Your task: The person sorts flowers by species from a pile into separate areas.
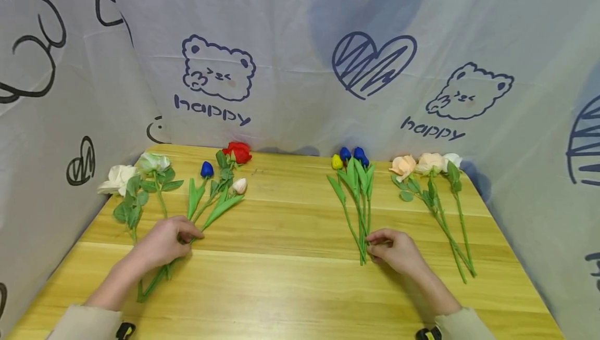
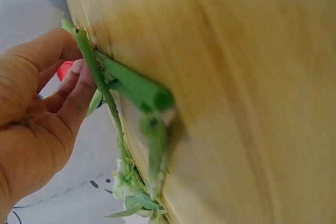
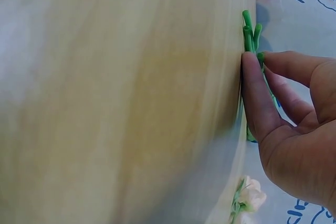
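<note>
My left hand (image 1: 166,241) pinches artificial flower stems (image 2: 97,72) between thumb and fingers. Above it fan out a blue tulip (image 1: 207,169), a red rose (image 1: 238,153) and a pale pink tulip (image 1: 239,186); the hand partly hides their stems. At the right, my right hand (image 1: 396,250) grips a green tulip stem (image 3: 261,56) near its lower end with thumb and fingertip. That stem belongs to a bunch of tulips with one yellow head (image 1: 337,161) and blue heads (image 1: 359,154), lying with their stems converging toward me.
White roses (image 1: 121,179) and a greenish-white rose (image 1: 154,163) lie left of the left hand. Peach roses (image 1: 429,163) and a white flower (image 1: 452,160) lie at the right. A printed cloth (image 1: 290,69) hangs behind the wooden table (image 1: 281,298).
</note>
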`<state>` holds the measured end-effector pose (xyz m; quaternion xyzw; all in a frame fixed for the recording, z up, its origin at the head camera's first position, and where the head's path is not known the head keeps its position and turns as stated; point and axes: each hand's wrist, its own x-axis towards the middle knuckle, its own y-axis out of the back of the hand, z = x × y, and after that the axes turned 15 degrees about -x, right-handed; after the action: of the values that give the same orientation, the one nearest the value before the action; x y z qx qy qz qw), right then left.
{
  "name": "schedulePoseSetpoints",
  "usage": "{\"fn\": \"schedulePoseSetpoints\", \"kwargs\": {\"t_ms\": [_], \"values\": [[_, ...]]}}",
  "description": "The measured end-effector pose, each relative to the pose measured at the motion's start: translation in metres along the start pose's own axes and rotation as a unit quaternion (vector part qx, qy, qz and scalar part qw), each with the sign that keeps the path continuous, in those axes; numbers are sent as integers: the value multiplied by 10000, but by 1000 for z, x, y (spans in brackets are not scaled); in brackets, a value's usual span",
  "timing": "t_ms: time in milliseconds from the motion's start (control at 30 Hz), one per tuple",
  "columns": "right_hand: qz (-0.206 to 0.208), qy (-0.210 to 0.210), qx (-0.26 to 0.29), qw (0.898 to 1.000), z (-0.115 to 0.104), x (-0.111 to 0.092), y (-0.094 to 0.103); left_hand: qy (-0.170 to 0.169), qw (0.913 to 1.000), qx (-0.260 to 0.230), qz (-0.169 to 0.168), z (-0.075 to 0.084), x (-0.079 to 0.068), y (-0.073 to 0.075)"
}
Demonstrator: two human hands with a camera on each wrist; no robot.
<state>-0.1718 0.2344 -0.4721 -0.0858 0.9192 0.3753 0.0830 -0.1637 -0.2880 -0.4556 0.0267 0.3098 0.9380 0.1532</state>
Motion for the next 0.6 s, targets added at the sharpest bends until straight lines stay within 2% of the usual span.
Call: {"fn": "schedulePoseSetpoints", "kwargs": {"t_ms": [167, 600], "values": [[-1, 9, 36, 10000, -1, 0, 0, -49, 9999, -109, -19, -1, 0, -1], [-69, -96, 79, 9999, -5, -3, 1, 521, 9969, -582, 51, 4, -1, 3]]}}
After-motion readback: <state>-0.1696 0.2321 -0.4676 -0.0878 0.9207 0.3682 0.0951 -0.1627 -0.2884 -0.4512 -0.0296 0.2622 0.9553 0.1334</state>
